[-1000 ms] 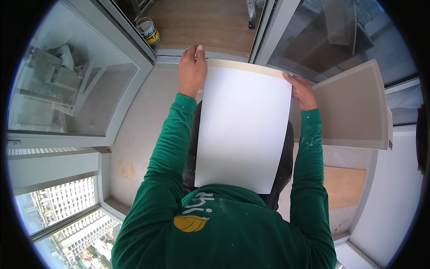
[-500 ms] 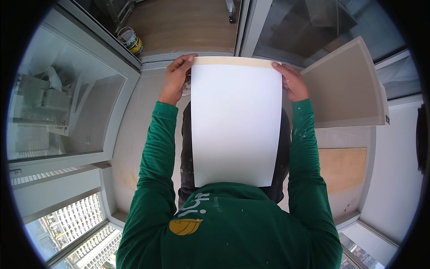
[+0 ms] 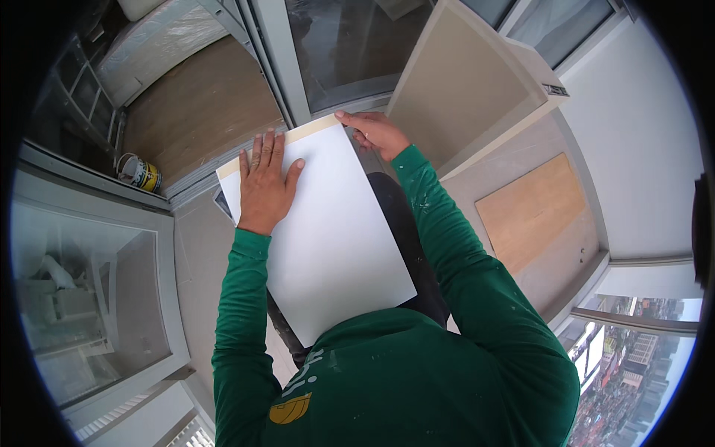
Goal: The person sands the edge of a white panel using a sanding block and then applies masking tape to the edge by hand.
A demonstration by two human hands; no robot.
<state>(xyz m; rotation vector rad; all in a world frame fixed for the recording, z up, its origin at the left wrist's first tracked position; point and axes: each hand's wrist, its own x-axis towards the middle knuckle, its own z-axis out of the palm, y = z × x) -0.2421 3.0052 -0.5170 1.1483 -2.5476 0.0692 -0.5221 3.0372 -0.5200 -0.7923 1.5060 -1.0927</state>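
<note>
Both hands, left (image 3: 264,182) flat, right (image 3: 375,132) gripping, hold white tile (image 3: 324,231), underside hidden.

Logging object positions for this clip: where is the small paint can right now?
In the head view the small paint can lies at the left, on the wooden floor just beyond the door track, left of the left hand pressed flat on the white tile.
</note>
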